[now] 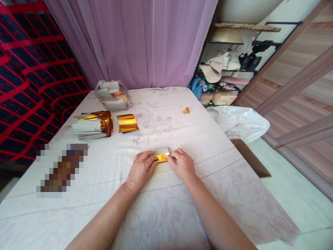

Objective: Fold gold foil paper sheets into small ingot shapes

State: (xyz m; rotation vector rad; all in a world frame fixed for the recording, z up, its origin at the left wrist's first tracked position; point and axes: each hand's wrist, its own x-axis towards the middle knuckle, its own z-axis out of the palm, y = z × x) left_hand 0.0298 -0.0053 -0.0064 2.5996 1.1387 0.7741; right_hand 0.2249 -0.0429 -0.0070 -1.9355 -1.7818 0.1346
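Note:
A small sheet of gold foil paper (161, 157) lies flat on the white floral tablecloth (161, 208), partly folded, its white back showing at the top. My left hand (140, 169) presses its left end with fingertips and thumb. My right hand (182, 164) pinches its right end. Both hands rest on the cloth and touch the paper.
At the back left lie a stack of gold and white sheets (93, 125), a loose curled gold sheet (127, 123) and a clear bag of folded pieces (112, 94). One folded gold piece (186, 110) sits far right. A white plastic bag (239, 121) hangs off the table's right edge.

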